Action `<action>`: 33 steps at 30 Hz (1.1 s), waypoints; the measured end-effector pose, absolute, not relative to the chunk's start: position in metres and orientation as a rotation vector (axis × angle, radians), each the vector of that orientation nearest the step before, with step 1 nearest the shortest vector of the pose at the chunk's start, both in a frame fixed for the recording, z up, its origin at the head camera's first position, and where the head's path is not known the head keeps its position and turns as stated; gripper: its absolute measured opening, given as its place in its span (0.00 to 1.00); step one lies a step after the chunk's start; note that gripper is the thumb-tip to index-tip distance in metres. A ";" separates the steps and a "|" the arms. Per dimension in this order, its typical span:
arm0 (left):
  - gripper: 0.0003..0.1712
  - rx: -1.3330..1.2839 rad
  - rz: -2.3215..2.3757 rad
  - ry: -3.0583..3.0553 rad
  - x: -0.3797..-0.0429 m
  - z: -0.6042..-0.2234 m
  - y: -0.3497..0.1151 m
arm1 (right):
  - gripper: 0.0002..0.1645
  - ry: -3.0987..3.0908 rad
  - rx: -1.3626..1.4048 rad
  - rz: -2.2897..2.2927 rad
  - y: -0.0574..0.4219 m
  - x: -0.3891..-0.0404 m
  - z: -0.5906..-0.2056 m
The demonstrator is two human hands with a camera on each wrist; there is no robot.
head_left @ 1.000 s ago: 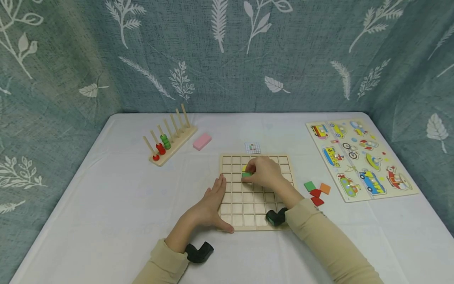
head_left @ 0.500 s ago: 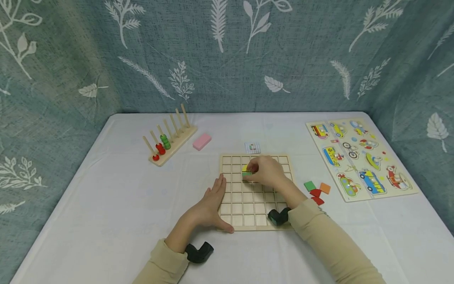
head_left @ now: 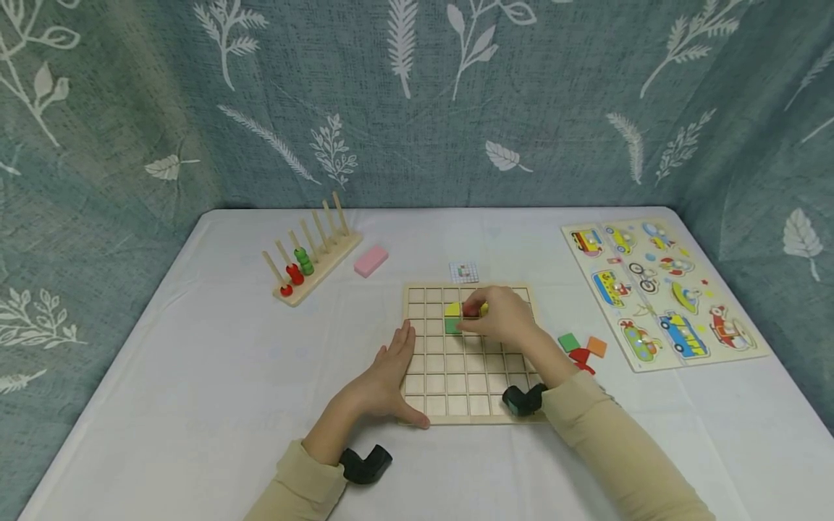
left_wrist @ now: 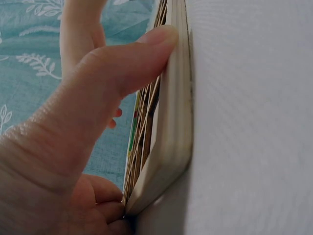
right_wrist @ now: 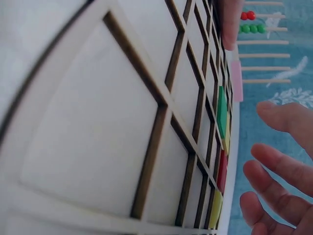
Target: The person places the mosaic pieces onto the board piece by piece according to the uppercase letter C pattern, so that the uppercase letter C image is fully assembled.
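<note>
A wooden grid board point(head_left: 436, 363) lies flat on the white table. My left hand point(head_left: 384, 375) rests along its left side, fingers fairly straight, with the thumb on the frame's edge in the left wrist view. Coloured tiles sit in the upper cells: a yellow one point(head_left: 452, 310), a green one point(head_left: 452, 326), a dark red one point(right_wrist: 222, 171) and another yellow one point(right_wrist: 215, 208). Close over the red tile hovers my right hand point(head_left: 500, 316). In the right wrist view its thumb and fingers point(right_wrist: 274, 171) are spread apart with nothing between them.
Loose green point(head_left: 569, 342), orange point(head_left: 596, 346) and red tiles point(head_left: 579, 354) lie right of the board. Behind it is a small pattern card point(head_left: 464, 272). A pink block point(head_left: 371, 261) and a peg stand with beads point(head_left: 323, 265) stand left; a vehicle puzzle point(head_left: 625, 304) lies right.
My right hand has shifted slightly right, uncovering more of the yellow and green tiles and bringing the red tile into sight. The left hand has stayed in place.
</note>
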State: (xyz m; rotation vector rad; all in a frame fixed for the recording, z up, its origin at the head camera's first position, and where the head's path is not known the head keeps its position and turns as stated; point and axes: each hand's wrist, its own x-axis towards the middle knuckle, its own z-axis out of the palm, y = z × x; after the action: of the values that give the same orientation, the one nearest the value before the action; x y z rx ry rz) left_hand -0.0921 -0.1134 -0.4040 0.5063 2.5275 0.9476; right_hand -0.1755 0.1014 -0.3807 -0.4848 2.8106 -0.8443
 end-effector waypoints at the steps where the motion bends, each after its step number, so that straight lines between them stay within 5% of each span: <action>1: 0.78 0.505 0.945 2.529 -0.092 -0.404 -0.113 | 0.14 2.811 -0.479 -0.846 0.102 -0.175 -0.380; 33: 0.78 0.494 0.955 2.533 -0.091 -0.405 -0.113 | 0.19 2.841 -0.410 -0.917 0.155 -0.162 -0.370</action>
State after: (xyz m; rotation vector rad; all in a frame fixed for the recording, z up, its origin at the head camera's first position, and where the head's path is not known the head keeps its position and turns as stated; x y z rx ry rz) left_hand -0.0909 -0.1125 -0.4054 0.4945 2.5332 0.9550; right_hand -0.1623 0.1546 -0.3705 -0.4099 2.8413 -0.9172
